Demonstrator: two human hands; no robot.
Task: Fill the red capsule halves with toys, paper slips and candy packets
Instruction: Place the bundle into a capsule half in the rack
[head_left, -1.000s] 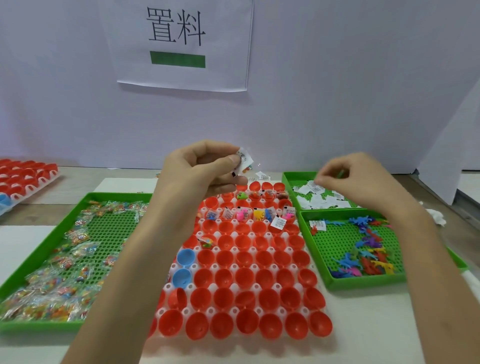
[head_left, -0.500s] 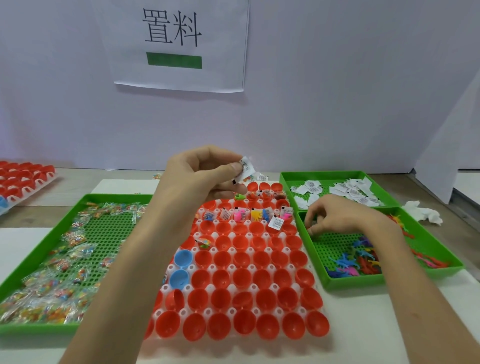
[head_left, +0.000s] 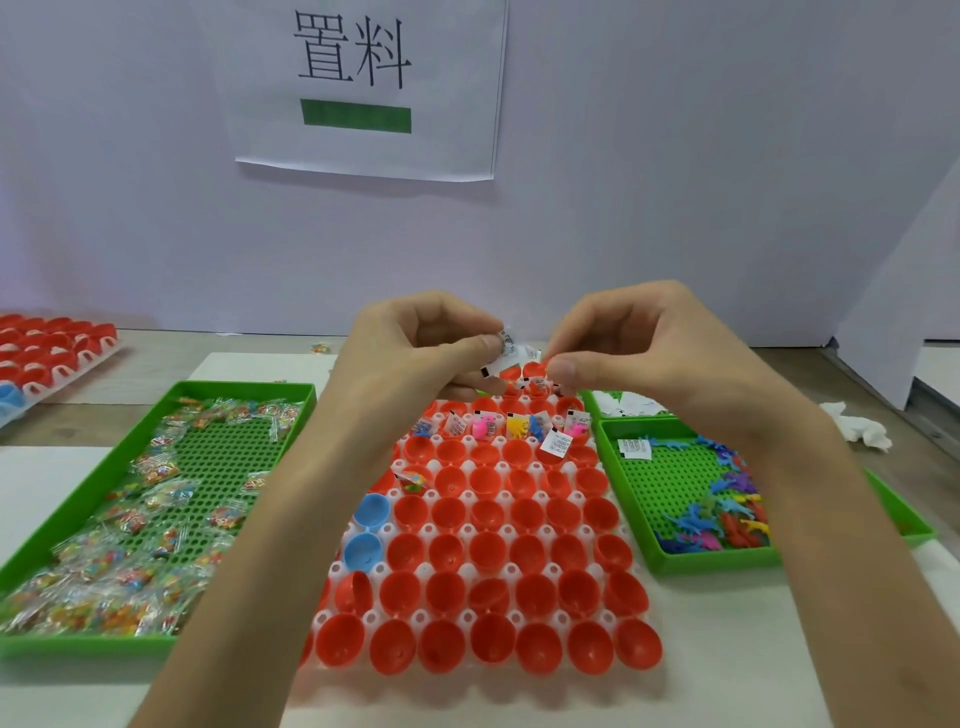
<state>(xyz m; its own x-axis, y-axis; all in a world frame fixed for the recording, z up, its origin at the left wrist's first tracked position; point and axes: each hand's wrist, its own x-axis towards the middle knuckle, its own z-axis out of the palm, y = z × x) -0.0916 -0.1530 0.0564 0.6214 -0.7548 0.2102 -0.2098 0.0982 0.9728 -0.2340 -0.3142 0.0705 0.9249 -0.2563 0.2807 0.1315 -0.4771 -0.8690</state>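
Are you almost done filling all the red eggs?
Not yet. Done: of the red capsule halves, only the far rows hold toys and slips. In hand: the left hand holds a few paper slips, and the right hand pinches at them. Left: the many near rows are empty, and the candy packets lie in the green tray.
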